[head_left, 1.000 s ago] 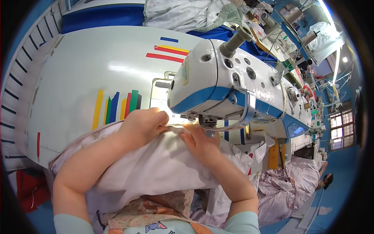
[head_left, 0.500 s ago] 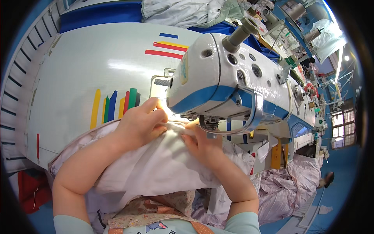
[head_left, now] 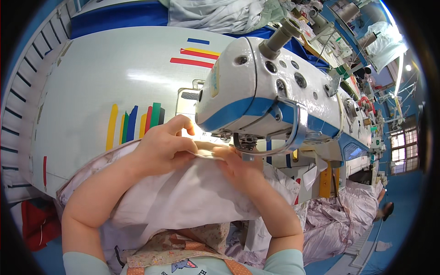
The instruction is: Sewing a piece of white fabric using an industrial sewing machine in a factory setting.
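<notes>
White sewing table (head_left: 91, 82), glossy top, with a ribbed rail down its left edge. Coloured tape strips (head_left: 135, 123) stuck upright in a row near the front edge: yellow, green, blue, orange, red, green. More tape stripes (head_left: 195, 54) near the far edge: blue, yellow, red, lying crosswise. One short red strip (head_left: 44, 165) at the left edge. Sewing machine (head_left: 275, 96), white with blue trim, stands on the right side. White fabric (head_left: 183, 197) lies over the front edge, running under the machine head. Pale cloth pile (head_left: 215, 13) sits at the far edge.

Both hands, left (head_left: 162, 149) and right (head_left: 236, 165), lie palm-down, fingers curled, close together.
</notes>
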Motion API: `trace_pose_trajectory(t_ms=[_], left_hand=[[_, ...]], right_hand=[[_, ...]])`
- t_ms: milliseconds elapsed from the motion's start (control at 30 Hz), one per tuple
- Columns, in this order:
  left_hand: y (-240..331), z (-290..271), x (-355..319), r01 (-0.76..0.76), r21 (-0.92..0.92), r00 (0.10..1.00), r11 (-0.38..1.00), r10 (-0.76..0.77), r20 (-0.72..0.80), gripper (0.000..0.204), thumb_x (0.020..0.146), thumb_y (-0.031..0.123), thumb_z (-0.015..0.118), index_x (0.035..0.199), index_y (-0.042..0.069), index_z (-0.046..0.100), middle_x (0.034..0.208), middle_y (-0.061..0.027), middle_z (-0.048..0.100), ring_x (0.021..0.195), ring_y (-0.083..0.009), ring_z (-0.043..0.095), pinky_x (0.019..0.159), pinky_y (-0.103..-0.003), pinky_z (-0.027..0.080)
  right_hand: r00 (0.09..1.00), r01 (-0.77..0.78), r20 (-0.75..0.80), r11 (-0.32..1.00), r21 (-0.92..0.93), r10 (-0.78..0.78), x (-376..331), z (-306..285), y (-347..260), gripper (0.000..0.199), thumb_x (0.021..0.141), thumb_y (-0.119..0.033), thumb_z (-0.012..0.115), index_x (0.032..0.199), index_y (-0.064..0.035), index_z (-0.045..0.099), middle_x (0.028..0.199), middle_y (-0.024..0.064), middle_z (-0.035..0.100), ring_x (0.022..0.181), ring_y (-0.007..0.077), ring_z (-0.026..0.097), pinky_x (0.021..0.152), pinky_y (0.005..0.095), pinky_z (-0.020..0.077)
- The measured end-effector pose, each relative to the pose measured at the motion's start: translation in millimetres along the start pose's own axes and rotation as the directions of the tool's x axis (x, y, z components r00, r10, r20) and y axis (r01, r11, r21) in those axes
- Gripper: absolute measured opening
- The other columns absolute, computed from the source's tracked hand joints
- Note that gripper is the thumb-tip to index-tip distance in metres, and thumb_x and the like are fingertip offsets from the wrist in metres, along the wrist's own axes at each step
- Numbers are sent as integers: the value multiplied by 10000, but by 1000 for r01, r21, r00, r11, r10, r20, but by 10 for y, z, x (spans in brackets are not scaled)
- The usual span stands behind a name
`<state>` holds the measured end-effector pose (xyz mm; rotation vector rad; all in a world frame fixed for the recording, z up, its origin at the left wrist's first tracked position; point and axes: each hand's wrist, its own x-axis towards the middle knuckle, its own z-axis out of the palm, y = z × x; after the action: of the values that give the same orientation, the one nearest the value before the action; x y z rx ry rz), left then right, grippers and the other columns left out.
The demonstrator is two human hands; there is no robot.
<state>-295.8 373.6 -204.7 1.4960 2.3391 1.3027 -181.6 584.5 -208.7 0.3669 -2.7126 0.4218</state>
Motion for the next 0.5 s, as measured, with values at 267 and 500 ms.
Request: trace_pose_trajectory(t_ms=[267, 500], left_hand=[[-44, 39, -14, 28, -10, 999, 1000, -28, -37, 245, 726, 127, 690, 561, 37, 533, 851, -77, 540, 605, -237, 542, 551, -356, 438], [-15, 129, -25, 61, -67, 996, 996, -65, -63, 168, 707, 32, 688, 734, 46, 523, 792, -89, 511, 628, -255, 541, 553, -361, 436]], right_hand=[[980, -115, 195, 913, 390, 40, 34, -112, 52, 137, 736, -86, 698, 869, -90, 666, 781, 53, 601, 713, 205, 585, 618, 331, 459], [921, -353, 268, 897, 267, 283, 149, -14, -33, 151, 798, -140, 679, 918, -63, 629, 844, 79, 626, 776, 214, 609, 659, 316, 482]])
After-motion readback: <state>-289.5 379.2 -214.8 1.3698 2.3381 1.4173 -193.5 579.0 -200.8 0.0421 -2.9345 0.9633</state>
